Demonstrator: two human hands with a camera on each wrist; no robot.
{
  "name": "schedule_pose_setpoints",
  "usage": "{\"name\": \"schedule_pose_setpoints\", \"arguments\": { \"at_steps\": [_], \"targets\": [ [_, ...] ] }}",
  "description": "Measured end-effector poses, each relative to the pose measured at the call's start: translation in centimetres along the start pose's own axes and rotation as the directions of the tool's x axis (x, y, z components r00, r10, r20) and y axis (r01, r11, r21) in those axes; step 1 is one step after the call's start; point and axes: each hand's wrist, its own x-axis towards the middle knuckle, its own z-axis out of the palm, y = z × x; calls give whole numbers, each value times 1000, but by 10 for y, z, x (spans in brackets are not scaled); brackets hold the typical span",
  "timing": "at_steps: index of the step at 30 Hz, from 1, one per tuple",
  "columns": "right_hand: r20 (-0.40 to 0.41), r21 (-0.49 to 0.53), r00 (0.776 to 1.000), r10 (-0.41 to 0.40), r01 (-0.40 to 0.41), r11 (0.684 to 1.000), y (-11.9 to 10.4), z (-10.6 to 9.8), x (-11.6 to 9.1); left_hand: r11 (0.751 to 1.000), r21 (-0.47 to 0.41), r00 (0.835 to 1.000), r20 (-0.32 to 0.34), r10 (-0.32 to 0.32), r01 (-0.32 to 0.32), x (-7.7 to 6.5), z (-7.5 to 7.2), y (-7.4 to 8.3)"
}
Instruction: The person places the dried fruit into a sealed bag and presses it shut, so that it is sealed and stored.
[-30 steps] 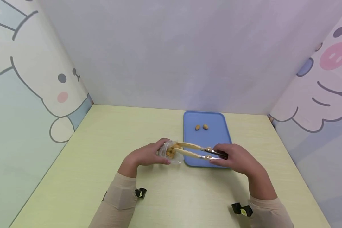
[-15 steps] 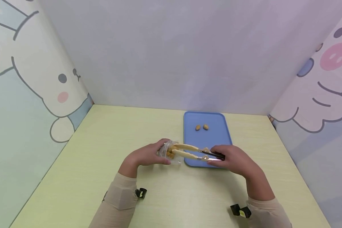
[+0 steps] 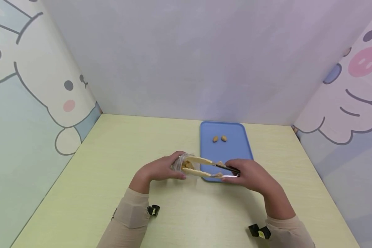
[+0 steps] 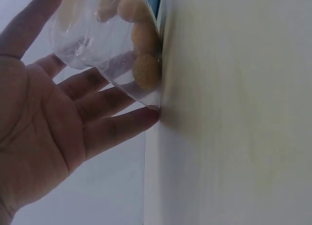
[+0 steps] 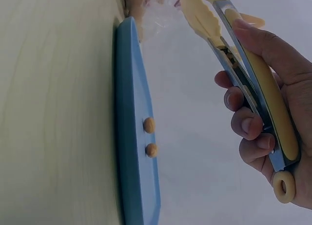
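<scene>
My left hand [image 3: 161,168] holds a clear plastic bag [image 4: 84,47] at the left edge of the blue tray, thumb on one side and fingers on the other. Several round brown nut-like pieces [image 4: 146,71] lie inside it. My right hand [image 3: 253,175] grips cream-tipped metal tongs [image 5: 263,79] by the handles, fingers wrapped around them in the right wrist view. The tong arms stand apart, and their tips reach into the bag's mouth around some of the pieces. Whether they touch any piece is unclear.
A blue tray [image 3: 226,153] lies on the pale wooden table [image 3: 127,137], carrying two brown pieces [image 3: 224,138] near its far end. A grey wall [image 3: 186,69] rises behind the table, and cartoon-printed panels [image 3: 31,113] flank both sides.
My right hand has shifted left with the tongs, whose tips have gone deeper into the bag and spread wider. My left hand and the bag stay nearly in place.
</scene>
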Motion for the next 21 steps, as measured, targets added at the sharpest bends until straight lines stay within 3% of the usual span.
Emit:
{"name": "schedule_pose_setpoints", "arguments": {
  "at_steps": [6, 14, 18, 21],
  "targets": [
    [-38, 55, 999, 31, -29, 998, 2, -8, -4, 1000, 3, 1000, -2, -1, 1, 0, 0, -1],
    [-71, 127, 985, 156, -146, 981, 9, -19, -8, 1000, 2, 1000, 2, -15, 15, 0, 1, 0],
    [-112, 92, 970, 217, -208, 974, 15, -19, -8, 1000, -1, 1000, 4, -23, 23, 0, 1, 0],
    [-144, 77, 944, 298, -289, 954, 20, -19, -7, 1000, -2, 1000, 4, -24, 24, 0, 1, 1]
  ]
}}
